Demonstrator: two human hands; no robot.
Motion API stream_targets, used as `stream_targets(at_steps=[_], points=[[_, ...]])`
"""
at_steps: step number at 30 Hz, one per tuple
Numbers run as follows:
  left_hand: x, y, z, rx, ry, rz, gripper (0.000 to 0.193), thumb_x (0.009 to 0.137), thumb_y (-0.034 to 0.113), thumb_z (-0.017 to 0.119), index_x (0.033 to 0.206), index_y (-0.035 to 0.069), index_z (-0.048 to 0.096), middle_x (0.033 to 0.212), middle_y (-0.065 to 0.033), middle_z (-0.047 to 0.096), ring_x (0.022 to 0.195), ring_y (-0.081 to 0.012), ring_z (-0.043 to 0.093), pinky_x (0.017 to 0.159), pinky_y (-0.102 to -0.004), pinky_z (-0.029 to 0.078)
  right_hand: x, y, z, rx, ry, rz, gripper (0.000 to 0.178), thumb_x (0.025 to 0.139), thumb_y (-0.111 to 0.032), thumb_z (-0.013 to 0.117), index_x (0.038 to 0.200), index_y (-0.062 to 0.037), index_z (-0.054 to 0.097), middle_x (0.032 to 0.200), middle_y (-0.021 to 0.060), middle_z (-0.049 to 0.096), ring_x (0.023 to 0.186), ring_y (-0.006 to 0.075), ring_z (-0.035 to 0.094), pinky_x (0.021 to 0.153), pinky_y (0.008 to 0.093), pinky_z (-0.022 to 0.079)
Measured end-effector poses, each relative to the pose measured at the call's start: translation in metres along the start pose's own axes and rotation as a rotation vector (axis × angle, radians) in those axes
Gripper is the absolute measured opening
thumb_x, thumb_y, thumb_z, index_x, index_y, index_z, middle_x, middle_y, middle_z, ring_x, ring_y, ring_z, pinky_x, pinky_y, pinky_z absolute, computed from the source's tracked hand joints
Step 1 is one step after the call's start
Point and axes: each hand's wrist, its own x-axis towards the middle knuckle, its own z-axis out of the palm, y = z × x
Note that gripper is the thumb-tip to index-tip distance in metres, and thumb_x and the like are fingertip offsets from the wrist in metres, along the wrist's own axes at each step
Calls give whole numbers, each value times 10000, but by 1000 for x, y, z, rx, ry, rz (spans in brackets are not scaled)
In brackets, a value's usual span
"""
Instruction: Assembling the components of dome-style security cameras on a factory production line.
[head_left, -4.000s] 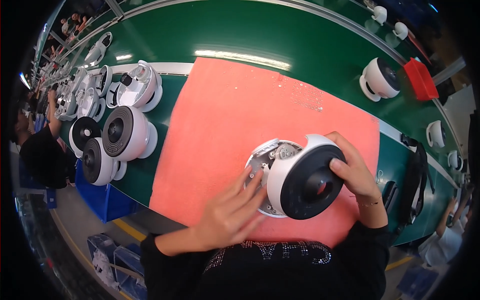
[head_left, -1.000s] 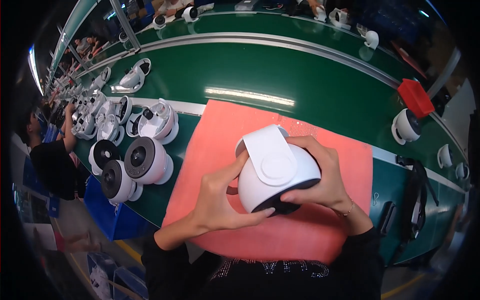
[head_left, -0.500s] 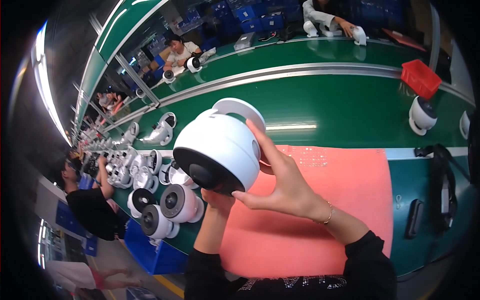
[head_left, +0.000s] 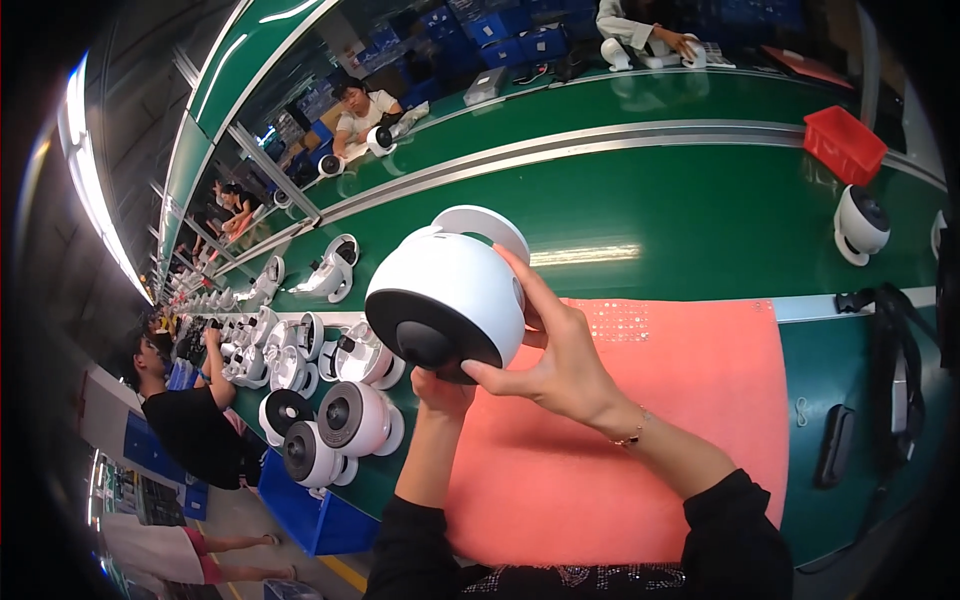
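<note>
Now the white ball (head_left: 450,265) is up in the air, above the far left part of the pink mat (head_left: 620,470). A second ago it was lower, right over the mat, with its plain white back up. Its black face (head_left: 445,335) now looks left and down, and the flat white round foot (head_left: 485,222) sticks up behind. So the front shows, and the hands carry all of it.

The right hand (head_left: 570,370) has a firm hold, spread wide, with the thumb at the low edge of the face and the fingers round the side. The left hand (head_left: 443,395) is under the ball. The ball hides most of it, so I can't tell how far open its fingers are.

Three more balls (head_left: 350,418) stand close by on the left, near the left arm, so they could get bumped. Behind them sit open white shells (head_left: 365,355), and a person in a black top (head_left: 195,430) is at work there. Far to the right are a red bin (head_left: 845,145) and one more white ball near it. A black strap (head_left: 890,375) lies beside the mat
</note>
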Motion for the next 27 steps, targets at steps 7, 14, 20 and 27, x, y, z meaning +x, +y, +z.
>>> stream_targets(at_steps=[7, 14, 20, 27], points=[[38, -10, 17, -65, 93, -347, 492, 829, 277, 583, 1232, 36, 436, 1247, -111, 496, 1117, -234, 516, 942, -403, 431, 16, 44, -22, 265, 245, 273, 715, 738, -247, 716, 1300, -8, 345, 1157, 122, 493, 1021, 215, 537, 870, 338, 450], [73, -56, 52, 223, 280, -533, 488, 744, 312, 697, 1117, 58, 511, 1132, -87, 506, 1073, -197, 484, 870, -379, 426, 24, 74, -65, 439, 414, 665, 528, 793, -326, 650, 1154, 13, 467, 1083, 141, 542, 989, 228, 556, 838, 372, 472], [73, -78, 54, 173, 326, -395, 451, 723, 235, 701, 1077, 28, 512, 1042, -98, 556, 981, -200, 554, 834, -366, 463, 21, 74, -76, 374, 429, 512, 532, 784, -337, 652, 1109, 50, 487, 1036, 166, 557, 924, 228, 592, 785, 351, 506], [75, -62, 65, 187, 257, -379, 419, 755, 247, 676, 1079, 38, 511, 1050, -93, 544, 999, -200, 538, 838, -370, 459, 24, 67, -81, 411, 390, 519, 506, 800, -365, 627, 1122, -3, 482, 1042, 134, 545, 932, 241, 576, 825, 382, 489]])
